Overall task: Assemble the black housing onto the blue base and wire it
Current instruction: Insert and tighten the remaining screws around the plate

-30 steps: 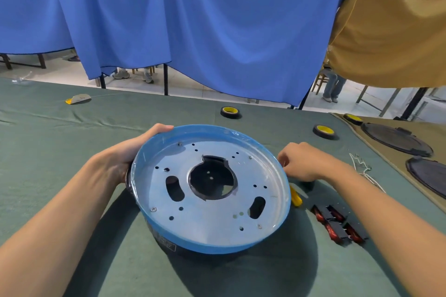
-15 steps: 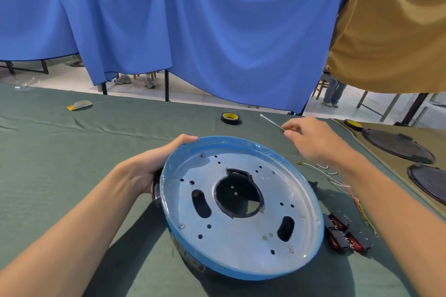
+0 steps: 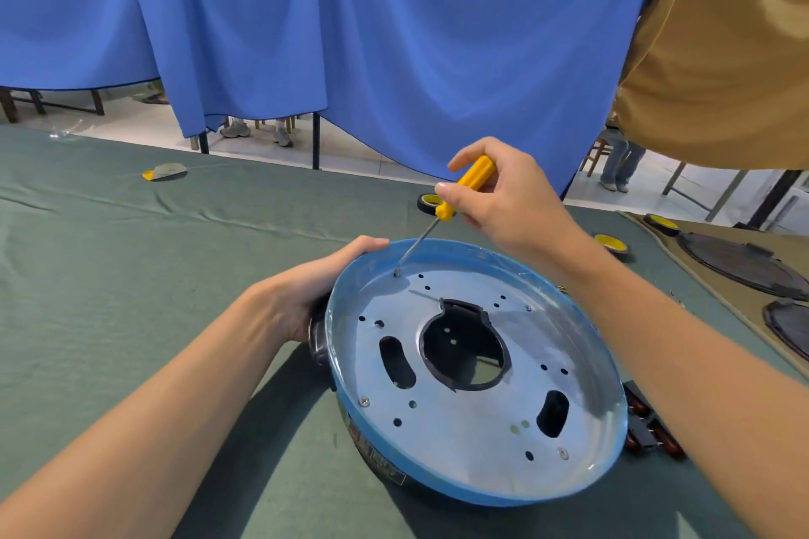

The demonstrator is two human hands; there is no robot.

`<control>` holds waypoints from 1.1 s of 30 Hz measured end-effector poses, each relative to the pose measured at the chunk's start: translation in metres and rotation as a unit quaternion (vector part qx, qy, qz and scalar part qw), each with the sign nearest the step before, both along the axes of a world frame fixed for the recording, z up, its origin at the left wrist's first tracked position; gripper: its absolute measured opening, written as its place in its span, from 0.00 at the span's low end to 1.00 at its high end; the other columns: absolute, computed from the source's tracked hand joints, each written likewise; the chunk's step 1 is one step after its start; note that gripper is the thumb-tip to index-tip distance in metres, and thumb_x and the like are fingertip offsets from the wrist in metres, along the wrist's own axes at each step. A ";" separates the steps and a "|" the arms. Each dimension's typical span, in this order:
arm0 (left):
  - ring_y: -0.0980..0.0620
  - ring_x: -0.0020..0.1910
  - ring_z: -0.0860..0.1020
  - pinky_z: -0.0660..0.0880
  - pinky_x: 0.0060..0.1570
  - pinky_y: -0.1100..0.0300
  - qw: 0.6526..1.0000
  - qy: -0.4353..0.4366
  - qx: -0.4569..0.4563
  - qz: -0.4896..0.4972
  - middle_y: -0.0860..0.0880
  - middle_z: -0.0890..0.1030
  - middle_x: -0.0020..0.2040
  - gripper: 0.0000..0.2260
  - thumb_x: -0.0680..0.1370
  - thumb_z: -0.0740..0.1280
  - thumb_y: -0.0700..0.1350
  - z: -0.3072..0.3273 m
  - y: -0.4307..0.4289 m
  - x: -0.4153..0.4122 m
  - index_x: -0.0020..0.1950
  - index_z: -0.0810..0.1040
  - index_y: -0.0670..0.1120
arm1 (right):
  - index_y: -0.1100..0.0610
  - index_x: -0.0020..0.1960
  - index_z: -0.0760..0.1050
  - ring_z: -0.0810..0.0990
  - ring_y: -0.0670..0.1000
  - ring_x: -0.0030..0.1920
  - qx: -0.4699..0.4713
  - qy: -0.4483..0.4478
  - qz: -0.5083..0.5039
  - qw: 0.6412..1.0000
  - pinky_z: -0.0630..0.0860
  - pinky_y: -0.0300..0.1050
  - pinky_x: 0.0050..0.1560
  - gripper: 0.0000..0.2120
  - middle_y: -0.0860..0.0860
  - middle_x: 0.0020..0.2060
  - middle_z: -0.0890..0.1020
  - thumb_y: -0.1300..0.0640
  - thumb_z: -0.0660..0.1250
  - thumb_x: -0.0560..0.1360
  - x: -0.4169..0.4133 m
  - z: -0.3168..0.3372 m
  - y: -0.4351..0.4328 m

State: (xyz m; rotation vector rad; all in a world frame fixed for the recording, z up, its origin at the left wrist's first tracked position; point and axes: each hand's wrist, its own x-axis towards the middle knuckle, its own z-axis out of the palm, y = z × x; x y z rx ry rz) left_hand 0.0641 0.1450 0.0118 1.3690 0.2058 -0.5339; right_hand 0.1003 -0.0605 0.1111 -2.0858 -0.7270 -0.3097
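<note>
the blue base [image 3: 481,498] lies with its open side up on the green cloth [image 3: 131,254], tilted a little toward its left, its silver inner plate full of holes and slots. the black housing [image 3: 372,451] sits under it and is mostly hidden – only a dark band below the base's near rim and a dark collar round the centre opening show.

the left hand [image 3: 315,293] grips the base's left edge, thumb laid along the rim; its other fingers curl under and out of sight. the right hand [image 3: 512,197], above the base's far rim, pinches the yellow handle of a screwdriver [image 3: 466,186] between thumb and fingers. the thin shaft slants down to a screw [image 3: 397,273] on the plate near the far-left rim; whether the tip is seated in the head is too small to tell.

right of the base, red-and-black parts [image 3: 648,433] are half covered by the right forearm. beyond the far rim a tape roll [image 3: 427,201] is partly hidden behind the screwdriver; another roll [image 3: 610,242] lies far right of the base. further right, dark round discs [image 3: 735,263] rest on a tan cloth, one cut off by the frame edge. far left of the base lies a small yellow-and-grey scrap [image 3: 164,172], hard to identify.

behind the base hang a blue curtain [image 3: 350,35] and a tan one [image 3: 722,57] – under them, pale floor, table legs and someone's shoes [image 3: 236,129].
</note>
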 end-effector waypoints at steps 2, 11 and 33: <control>0.42 0.50 0.77 0.72 0.56 0.48 1.000 -0.004 0.001 -0.004 0.41 0.81 0.53 0.27 0.68 0.71 0.65 0.002 0.000 0.000 0.54 0.81 0.45 | 0.53 0.54 0.73 0.79 0.58 0.45 -0.035 -0.028 -0.008 0.999 0.77 0.55 0.48 0.10 0.53 0.36 0.78 0.53 0.70 0.76 0.001 -0.003 0.007; 0.42 0.48 0.77 0.72 0.53 0.49 1.000 -0.012 0.028 -0.007 0.42 0.81 0.50 0.27 0.68 0.69 0.65 0.007 -0.001 0.001 0.55 0.80 0.45 | 0.49 0.54 0.69 0.78 0.48 0.36 -0.080 -0.074 0.011 0.994 0.71 0.33 0.35 0.09 0.57 0.38 0.80 0.54 0.67 0.78 0.004 -0.006 0.014; 0.49 0.42 0.83 0.78 0.47 0.54 0.984 -0.061 0.153 -0.066 0.46 0.85 0.48 0.23 0.78 0.61 0.63 0.024 0.008 -0.002 0.58 0.82 0.47 | 0.51 0.54 0.69 0.73 0.42 0.31 -0.166 -0.071 0.103 0.978 0.67 0.31 0.33 0.08 0.55 0.36 0.80 0.56 0.66 0.78 -0.001 0.002 0.034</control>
